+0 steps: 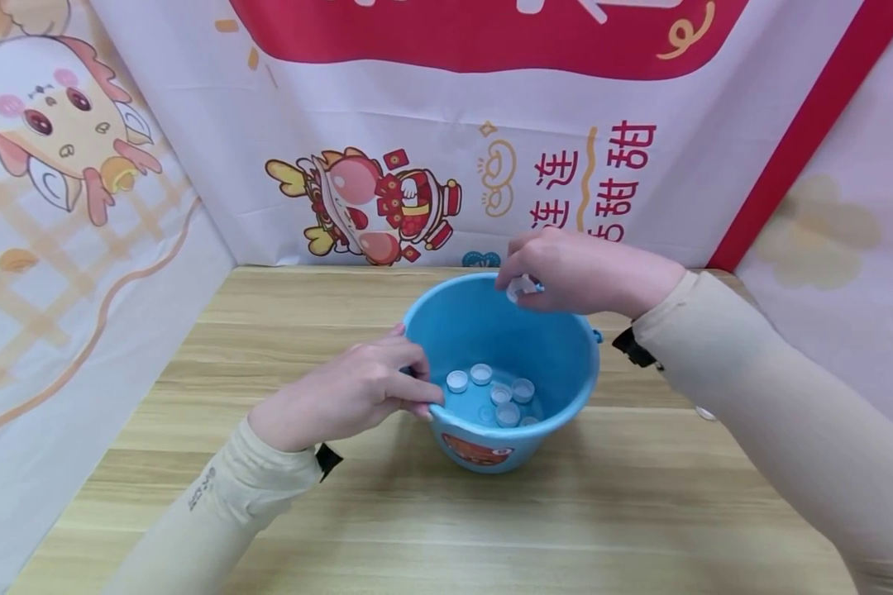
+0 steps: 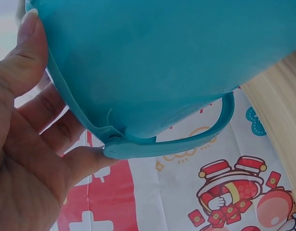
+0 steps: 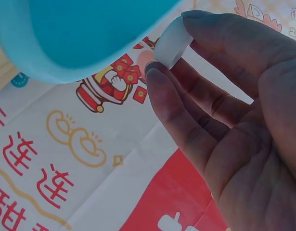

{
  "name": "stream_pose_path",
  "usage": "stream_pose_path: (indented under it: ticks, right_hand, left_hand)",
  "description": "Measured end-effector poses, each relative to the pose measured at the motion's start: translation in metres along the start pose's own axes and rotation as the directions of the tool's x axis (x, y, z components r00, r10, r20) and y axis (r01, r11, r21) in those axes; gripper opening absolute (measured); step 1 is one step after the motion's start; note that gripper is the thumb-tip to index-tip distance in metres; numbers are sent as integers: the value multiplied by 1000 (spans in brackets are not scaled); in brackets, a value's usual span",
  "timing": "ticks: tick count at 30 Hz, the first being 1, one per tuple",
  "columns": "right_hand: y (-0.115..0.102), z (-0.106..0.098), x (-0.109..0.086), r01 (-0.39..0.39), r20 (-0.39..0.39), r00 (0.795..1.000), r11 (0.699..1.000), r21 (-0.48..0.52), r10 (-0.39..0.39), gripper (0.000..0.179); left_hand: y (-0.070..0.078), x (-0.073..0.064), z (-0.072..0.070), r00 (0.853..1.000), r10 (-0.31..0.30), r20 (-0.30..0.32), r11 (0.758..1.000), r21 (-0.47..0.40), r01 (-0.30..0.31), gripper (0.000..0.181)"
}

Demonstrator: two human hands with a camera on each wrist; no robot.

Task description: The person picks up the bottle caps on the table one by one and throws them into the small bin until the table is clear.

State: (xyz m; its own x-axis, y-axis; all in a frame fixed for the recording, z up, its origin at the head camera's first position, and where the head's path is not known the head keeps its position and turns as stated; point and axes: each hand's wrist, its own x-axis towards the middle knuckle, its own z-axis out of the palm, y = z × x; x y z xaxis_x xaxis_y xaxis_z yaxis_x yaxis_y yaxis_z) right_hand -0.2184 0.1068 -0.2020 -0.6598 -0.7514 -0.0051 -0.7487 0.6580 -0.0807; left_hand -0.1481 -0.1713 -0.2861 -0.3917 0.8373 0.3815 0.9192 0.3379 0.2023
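A light blue bucket (image 1: 484,322) stands on the table, tipped slightly toward the viewer. My left hand (image 1: 357,388) grips its left rim, thumb and fingers on either side of the edge. In the left wrist view, the bucket's curved handle (image 2: 176,148) hangs beside that hand. Over the far right rim, my right hand (image 1: 580,268) pinches a white plastic bottle cap (image 3: 171,43) between thumb and fingers. Several similar white caps (image 1: 507,414) lie on the bucket's floor, some close together.
The wooden table (image 1: 283,529) stretches around the bucket. A small white cap (image 1: 705,413) lies on it at the right, partly hidden by the right sleeve. Printed cloth (image 1: 417,99) hangs along the back and both sides.
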Motion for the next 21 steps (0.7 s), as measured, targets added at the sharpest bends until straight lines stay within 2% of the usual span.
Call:
stream_pose_path:
  ticks: [13,21]
  right_hand:
    - [4,-3,2,-30,30,999,1000,5,30,37]
    - [16,-14,-16,-70,-8,998,997,13,70,36]
  left_hand:
    - [1,1,0,1000,-8,9,1000,6,8,28]
    - [1,1,1,1000,8,-5,1000,2,-8,28]
